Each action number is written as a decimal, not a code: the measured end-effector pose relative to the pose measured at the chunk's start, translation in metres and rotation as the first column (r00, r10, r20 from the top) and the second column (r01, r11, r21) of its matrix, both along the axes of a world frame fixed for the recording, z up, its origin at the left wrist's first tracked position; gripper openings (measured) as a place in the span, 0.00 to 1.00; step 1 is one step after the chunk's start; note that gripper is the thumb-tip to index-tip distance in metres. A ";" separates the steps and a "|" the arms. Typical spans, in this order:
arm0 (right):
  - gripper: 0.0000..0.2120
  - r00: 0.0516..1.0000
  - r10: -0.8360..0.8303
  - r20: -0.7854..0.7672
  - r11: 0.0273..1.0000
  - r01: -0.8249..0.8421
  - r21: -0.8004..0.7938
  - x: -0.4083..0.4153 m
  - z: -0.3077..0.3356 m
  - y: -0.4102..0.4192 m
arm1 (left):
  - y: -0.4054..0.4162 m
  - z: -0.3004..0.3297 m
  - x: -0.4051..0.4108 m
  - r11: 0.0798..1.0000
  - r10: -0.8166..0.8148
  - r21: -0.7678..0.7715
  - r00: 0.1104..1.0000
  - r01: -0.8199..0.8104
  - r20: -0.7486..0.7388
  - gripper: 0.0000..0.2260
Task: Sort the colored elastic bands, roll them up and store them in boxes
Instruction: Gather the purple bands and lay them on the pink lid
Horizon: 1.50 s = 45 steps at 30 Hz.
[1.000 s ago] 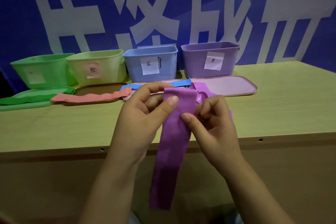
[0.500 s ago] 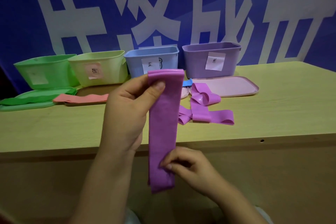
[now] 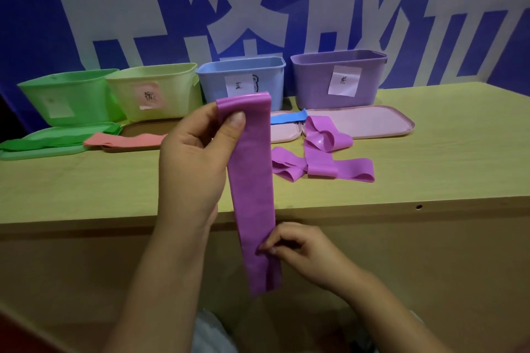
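Observation:
A purple elastic band (image 3: 252, 189) hangs straight down in front of the table edge. My left hand (image 3: 195, 160) pinches its top end between thumb and fingers. Lower down, my right hand (image 3: 298, 249) pinches the band's right edge near its bottom. More purple bands (image 3: 324, 152) lie tangled on the table, in front of the purple box (image 3: 338, 77). A blue band (image 3: 288, 117) lies near the blue box (image 3: 241, 80). A pink band (image 3: 126, 139) and a green band (image 3: 43, 143) lie at the left, before the yellow box (image 3: 155, 92) and the green box (image 3: 66, 97).
Flat lids lie in front of the boxes: a pink lid (image 3: 370, 120), a brown lid (image 3: 143, 130) and a green lid (image 3: 37, 149). The wooden table (image 3: 430, 169) ends in a front edge just behind my hands. A blue banner fills the back wall.
My left hand lifted the band's top end up. My right hand slid down from the top to the band's lower part, drawing it out straight.

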State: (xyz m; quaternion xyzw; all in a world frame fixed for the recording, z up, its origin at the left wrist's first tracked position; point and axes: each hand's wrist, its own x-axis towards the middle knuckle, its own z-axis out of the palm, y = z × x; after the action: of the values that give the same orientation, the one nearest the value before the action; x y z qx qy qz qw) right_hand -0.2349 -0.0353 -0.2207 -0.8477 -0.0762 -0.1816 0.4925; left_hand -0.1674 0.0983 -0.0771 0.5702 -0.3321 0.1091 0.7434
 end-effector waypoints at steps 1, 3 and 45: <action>0.09 1.000 0.001 -0.026 0.999 -0.002 -0.035 0.001 0.003 0.000 | 0.000 -0.002 0.001 1.000 0.016 0.019 1.000 -0.016 0.010 0.09; 0.09 0.993 0.016 -0.115 0.987 -0.035 -0.158 0.000 0.011 -0.001 | 0.000 -0.007 0.003 0.999 0.035 0.040 0.999 -0.035 0.018 0.11; 0.10 0.798 -0.602 -0.035 0.748 0.578 0.326 0.072 0.179 -0.056 | -0.010 -0.036 0.026 0.980 0.042 0.192 0.881 0.056 -0.471 0.10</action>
State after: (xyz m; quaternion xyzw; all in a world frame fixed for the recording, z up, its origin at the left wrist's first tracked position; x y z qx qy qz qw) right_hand -0.1626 -0.0915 -0.0421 -0.7295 0.2083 -0.3681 0.5375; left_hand -0.1419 0.0885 -0.1127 0.6500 -0.1524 -0.0698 0.7412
